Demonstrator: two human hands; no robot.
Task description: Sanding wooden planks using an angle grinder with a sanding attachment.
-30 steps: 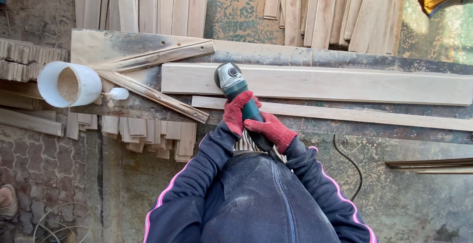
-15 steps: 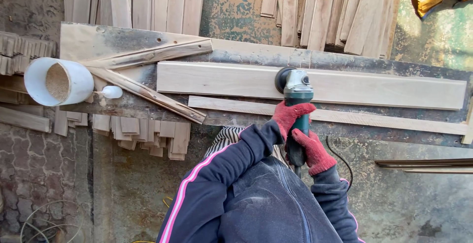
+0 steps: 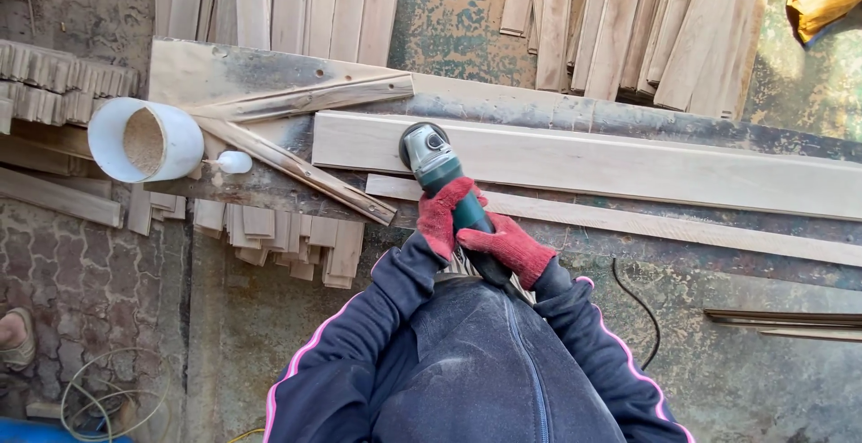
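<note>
On the plank (image 3: 628, 165) — grinder (image 3: 431, 160), white tub (image 3: 148, 140) far left

Grinder (image 3: 429, 157) back at plank's (image 3: 584, 163) left end.

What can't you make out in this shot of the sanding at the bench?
- Head view: the grinder disc is hidden under its own head.
- The long board runs off the right edge.
- The left hand and right hand, both in red gloves, cover the tool's handle.
- The cable vanishes behind the sleeve.
</note>
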